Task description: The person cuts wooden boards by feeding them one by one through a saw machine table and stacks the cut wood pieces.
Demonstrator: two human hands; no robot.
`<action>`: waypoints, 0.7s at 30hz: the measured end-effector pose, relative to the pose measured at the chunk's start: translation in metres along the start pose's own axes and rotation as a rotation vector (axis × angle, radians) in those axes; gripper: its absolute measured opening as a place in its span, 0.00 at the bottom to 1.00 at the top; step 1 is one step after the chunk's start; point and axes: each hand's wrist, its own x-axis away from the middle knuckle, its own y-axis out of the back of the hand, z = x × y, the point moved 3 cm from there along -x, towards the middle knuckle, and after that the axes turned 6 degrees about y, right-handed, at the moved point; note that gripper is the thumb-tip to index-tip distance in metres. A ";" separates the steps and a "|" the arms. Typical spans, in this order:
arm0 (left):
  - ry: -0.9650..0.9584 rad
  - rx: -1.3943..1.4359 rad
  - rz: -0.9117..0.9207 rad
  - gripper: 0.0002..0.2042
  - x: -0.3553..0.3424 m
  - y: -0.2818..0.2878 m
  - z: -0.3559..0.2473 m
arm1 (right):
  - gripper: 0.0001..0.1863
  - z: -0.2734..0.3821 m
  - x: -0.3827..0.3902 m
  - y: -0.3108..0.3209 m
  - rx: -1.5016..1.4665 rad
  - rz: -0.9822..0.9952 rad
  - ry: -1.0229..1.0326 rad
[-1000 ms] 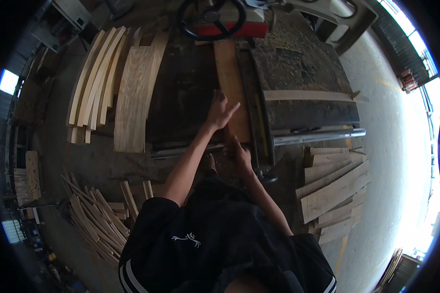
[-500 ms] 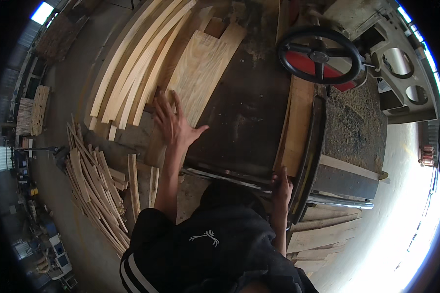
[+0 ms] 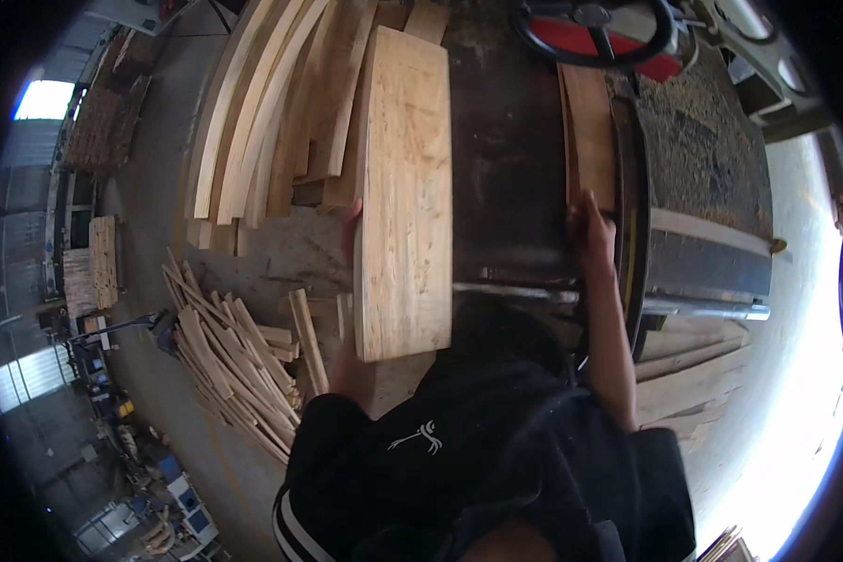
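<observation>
A wide, pale wooden board (image 3: 406, 197) is raised in front of me, its long side running away from my body. My left hand (image 3: 355, 220) grips it from the left side and beneath; most of the hand is hidden behind the board. To the right, my right hand (image 3: 592, 229) is closed on the near end of a brown plank (image 3: 589, 131), which lies along a dark metal fence (image 3: 635, 187). Under both is the dark machine table (image 3: 506, 178).
Long curved wooden strips (image 3: 244, 112) are stacked at the far left, above a heap of offcuts (image 3: 229, 356). A black handwheel (image 3: 595, 33) stands at the far right. Sawdust (image 3: 693, 140) covers the surface beyond the fence. More boards (image 3: 693, 375) lie low at right.
My left hand, spread over the pale board before, has taken hold of it and lifted it nearer. My right hand stays at the brown plank's end. The view has shifted.
</observation>
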 end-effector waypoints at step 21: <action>-0.060 0.427 0.398 0.34 0.085 -0.108 0.221 | 0.42 -0.018 0.254 0.093 0.242 0.791 0.331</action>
